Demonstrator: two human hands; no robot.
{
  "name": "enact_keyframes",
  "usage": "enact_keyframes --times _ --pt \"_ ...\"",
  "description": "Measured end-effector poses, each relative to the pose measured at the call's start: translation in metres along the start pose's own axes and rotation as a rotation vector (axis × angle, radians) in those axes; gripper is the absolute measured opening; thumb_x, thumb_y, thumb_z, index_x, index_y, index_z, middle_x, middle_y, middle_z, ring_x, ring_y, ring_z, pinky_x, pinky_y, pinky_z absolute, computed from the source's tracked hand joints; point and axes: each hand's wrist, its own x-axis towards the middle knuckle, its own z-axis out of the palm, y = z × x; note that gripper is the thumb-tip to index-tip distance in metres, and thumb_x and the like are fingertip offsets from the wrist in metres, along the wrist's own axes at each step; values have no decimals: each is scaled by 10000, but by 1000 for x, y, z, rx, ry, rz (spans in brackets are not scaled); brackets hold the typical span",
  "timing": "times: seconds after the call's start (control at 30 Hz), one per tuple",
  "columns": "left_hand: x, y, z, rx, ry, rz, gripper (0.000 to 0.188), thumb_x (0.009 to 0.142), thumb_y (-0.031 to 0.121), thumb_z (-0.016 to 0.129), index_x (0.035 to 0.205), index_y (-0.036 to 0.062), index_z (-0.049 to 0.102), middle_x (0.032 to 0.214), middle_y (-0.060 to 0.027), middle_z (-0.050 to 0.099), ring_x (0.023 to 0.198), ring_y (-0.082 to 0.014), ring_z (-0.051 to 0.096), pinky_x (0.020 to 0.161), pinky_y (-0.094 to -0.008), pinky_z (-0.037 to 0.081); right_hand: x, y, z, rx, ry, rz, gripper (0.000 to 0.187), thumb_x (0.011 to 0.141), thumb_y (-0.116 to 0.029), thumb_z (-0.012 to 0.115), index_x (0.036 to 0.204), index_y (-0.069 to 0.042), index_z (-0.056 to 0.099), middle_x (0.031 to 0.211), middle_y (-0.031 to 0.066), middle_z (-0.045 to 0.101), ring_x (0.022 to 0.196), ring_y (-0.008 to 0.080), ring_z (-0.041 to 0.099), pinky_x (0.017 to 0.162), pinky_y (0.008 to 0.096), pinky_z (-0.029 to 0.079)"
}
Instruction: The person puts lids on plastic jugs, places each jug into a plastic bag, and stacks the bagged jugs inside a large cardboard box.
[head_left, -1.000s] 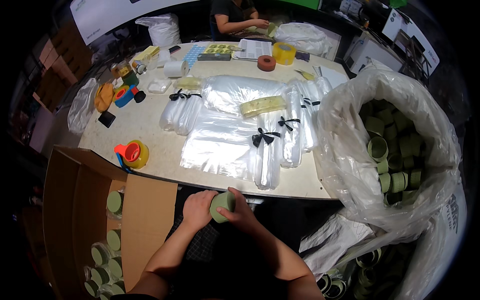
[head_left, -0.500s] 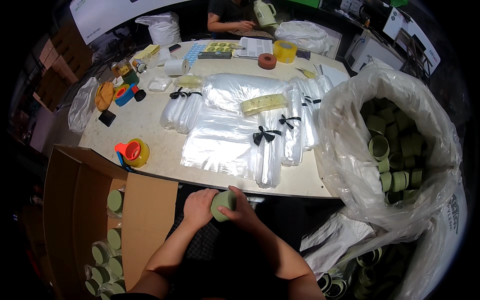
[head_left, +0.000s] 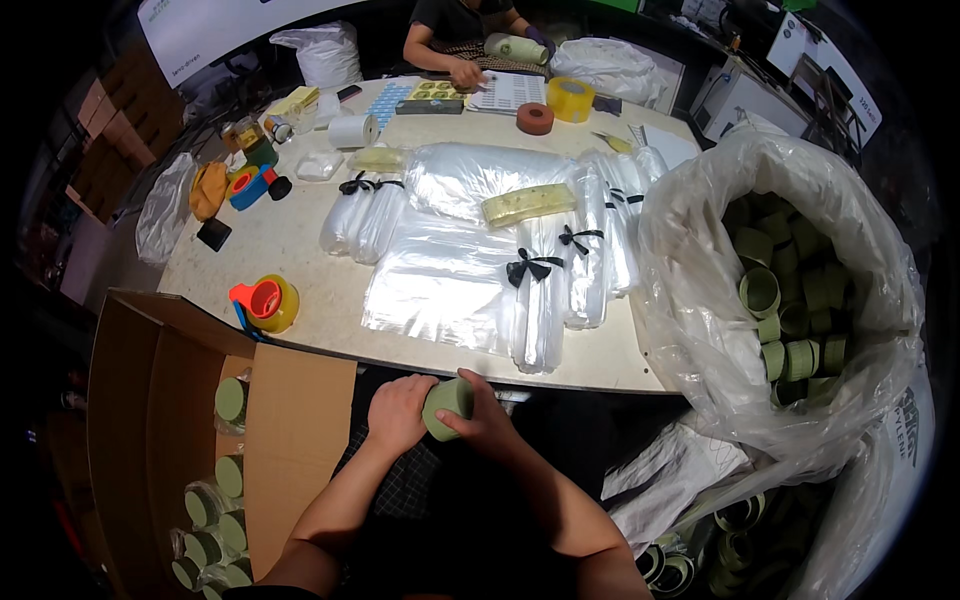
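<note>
A light green cylindrical cup-like piece (head_left: 445,408) is held between my hands just off the table's near edge. The fingers of my left hand (head_left: 398,412) wrap its left side, while my right hand (head_left: 488,418) grips the other side with the thumb across its front. Beyond them on the table lies a stack of clear plastic bags (head_left: 435,290). Beside it sit rolled bag bundles (head_left: 540,310) tied with black strips, and a folded yellowish strip (head_left: 528,205) rests on top.
An open cardboard box (head_left: 300,440) at left holds several wrapped green pieces (head_left: 231,400). A large plastic sack (head_left: 680,260) of green pieces stands at right. Tape dispensers (head_left: 268,303) sit on the table (head_left: 320,320); across it a person (head_left: 440,55) works with a green jug (head_left: 515,48).
My hands and the green piece stay almost still. Across the table, the person's hand has come down onto the printed sheets, and the green jug has gone from upright to lying sideways.
</note>
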Motion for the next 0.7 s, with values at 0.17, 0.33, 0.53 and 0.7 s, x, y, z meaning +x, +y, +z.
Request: enact_keyframes --times 0.17,0.33,0.53,0.7 --pt "1 1 -2 4 0 9 269 802 196 653 1047 85 654 939 -90 689 906 -310 671 754 -434 507 0 1 1 -2 10 -4 907 801 -415 805 1463 1 344 1389 297 457 1297 406 484 1083 450 403" --pt "1 0 1 2 -1 11 275 800 200 656 1050 85 653 941 -91 689 906 -311 672 754 -434 508 0 1 1 0 13 -9 906 799 -414 808 1458 6 350 1388 300 457 1296 406 484 1082 447 403" --pt "2 0 0 -3 -6 15 278 799 206 660 1048 83 653 936 -91 689 897 -311 673 747 -436 508 0 1 0 19 14 -15 912 794 -414 810 1453 19 353 1385 299 460 1301 406 478 1089 442 395" --pt "1 0 -1 0 2 23 276 796 202 661 1045 83 654 936 -91 690 897 -311 672 749 -434 508 0 -1 0 16 8 -21 915 794 -417 808 1455 24 353 1392 297 455 1306 405 475 1093 437 393"
